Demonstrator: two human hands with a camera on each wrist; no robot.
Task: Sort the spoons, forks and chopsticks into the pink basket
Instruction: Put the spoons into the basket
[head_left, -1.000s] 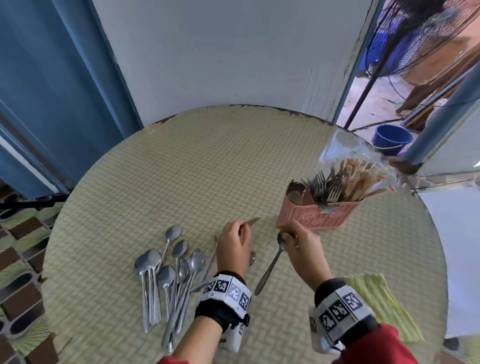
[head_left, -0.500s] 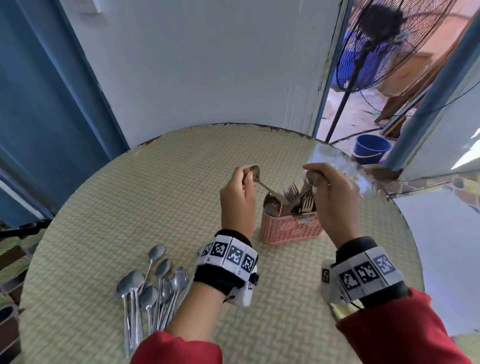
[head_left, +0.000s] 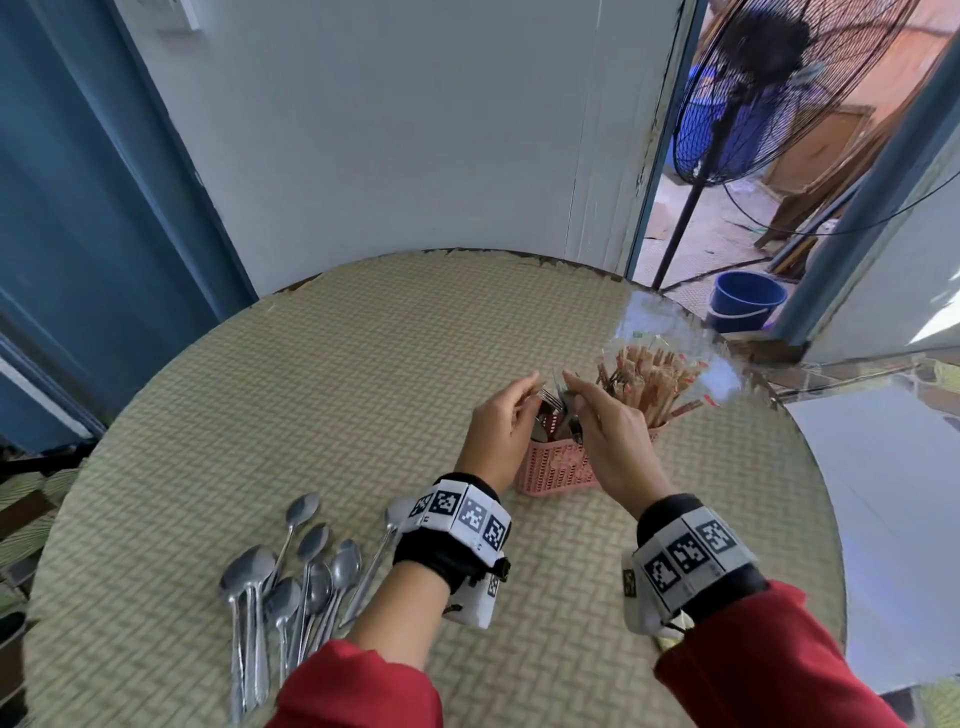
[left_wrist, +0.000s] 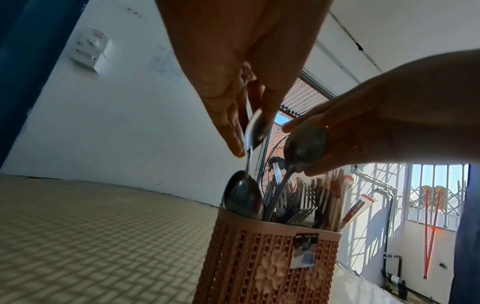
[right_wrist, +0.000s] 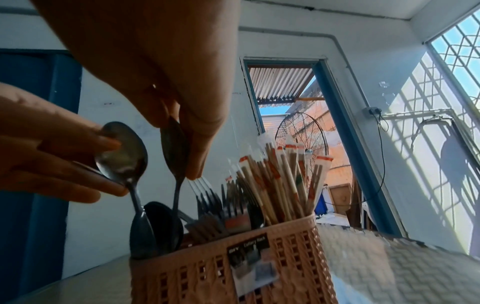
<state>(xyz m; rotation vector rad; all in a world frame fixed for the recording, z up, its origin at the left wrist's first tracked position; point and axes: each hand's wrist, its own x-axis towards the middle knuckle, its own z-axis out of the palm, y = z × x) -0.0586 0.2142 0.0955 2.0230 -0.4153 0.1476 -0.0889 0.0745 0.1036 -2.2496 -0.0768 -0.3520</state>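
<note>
The pink basket (head_left: 553, 470) stands on the round table, right of centre. Wrapped chopsticks (head_left: 652, 382) fill its right end, forks (right_wrist: 207, 195) the middle, and spoons (left_wrist: 244, 198) the left end. Both hands hover over that left end. My left hand (head_left: 530, 397) pinches the bowl of a spoon (left_wrist: 255, 128), whose handle points down into the basket. My right hand (head_left: 571, 387) pinches another spoon (right_wrist: 174, 148) by its bowl, the handle likewise down among the standing spoons. A pile of several loose spoons (head_left: 296, 571) lies on the table at the near left.
The table (head_left: 363, 364) has a woven yellow-green top and its far edge meets a white wall. A doorway at the right shows a standing fan (head_left: 769, 88) and a blue bucket (head_left: 748, 304). A striped cloth (head_left: 670, 631) peeks out under my right wrist.
Each hand picked a spoon off the table, raised it above the basket and has now lowered it handle-first into the basket's left end. The pile of loose spoons stayed put.
</note>
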